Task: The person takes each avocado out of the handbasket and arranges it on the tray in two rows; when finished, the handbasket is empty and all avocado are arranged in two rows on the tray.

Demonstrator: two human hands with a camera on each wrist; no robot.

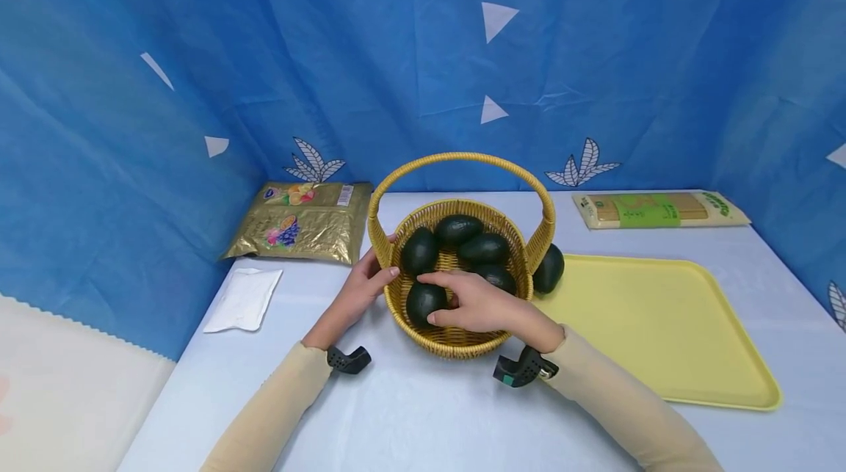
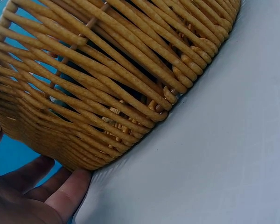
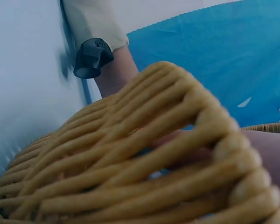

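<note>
A yellow wicker basket [image 1: 456, 349] with a tall arched handle stands in the middle of the table, several dark green avocados [image 1: 458, 230] inside it. My left hand [image 1: 362, 285] holds the basket's left side, thumb at the rim and fingers along the outer wall. Its fingers [image 2: 67, 191] press low on the weave in the left wrist view. Reaching over the right rim, my right hand [image 1: 479, 303] grips the front-left avocado [image 1: 423, 303] between thumb and fingers. In the right wrist view the basket wall [image 3: 144, 149] largely covers that hand.
One more avocado [image 1: 548, 270] lies outside, against the basket's right side by a yellow tray [image 1: 661, 325]. A noodle packet [image 1: 661, 209] lies at the back right. On the left are a gold foil bag [image 1: 304, 222] and a small white packet [image 1: 243, 299]. Blue curtain [image 1: 423, 53] hangs behind.
</note>
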